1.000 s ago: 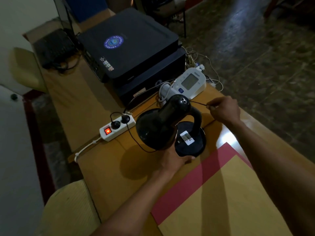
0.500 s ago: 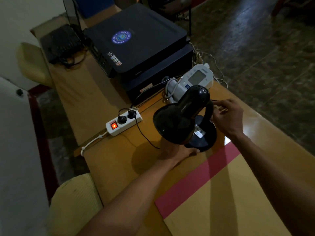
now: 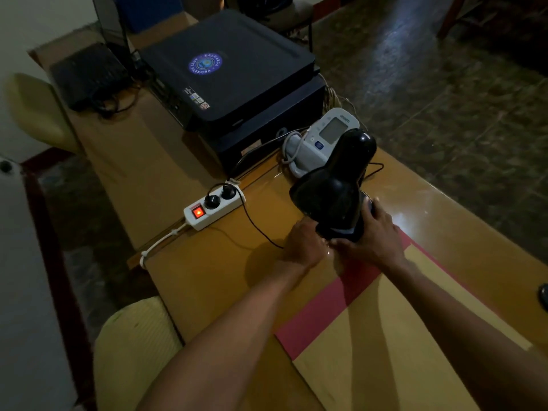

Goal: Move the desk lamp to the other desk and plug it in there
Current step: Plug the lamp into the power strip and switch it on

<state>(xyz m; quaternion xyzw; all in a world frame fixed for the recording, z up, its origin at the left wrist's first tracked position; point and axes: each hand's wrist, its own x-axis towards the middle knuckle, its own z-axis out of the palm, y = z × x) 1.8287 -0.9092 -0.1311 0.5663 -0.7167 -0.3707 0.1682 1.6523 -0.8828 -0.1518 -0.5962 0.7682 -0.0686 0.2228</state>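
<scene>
The black desk lamp [image 3: 333,185] stands on the wooden desk [image 3: 207,262], its shade tipped toward me and hiding most of the base. My left hand [image 3: 302,243] touches the lamp's base from the left. My right hand [image 3: 372,235] grips the base from the right. The lamp's thin black cord [image 3: 255,225] runs left along the desk to a white power strip [image 3: 213,207], whose red switch glows and which holds two black plugs.
A white blood-pressure monitor [image 3: 321,140] sits just behind the lamp. A dark printer [image 3: 234,75] and a keyboard [image 3: 86,75] lie farther back. Yellow and red paper [image 3: 370,336] covers the near desk. Yellow chairs [image 3: 133,351] stand at the left; dark tiled floor lies to the right.
My right hand has let go of the cord behind the lamp and come down onto the base. The lamp has turned more upright and shifted a little to the right.
</scene>
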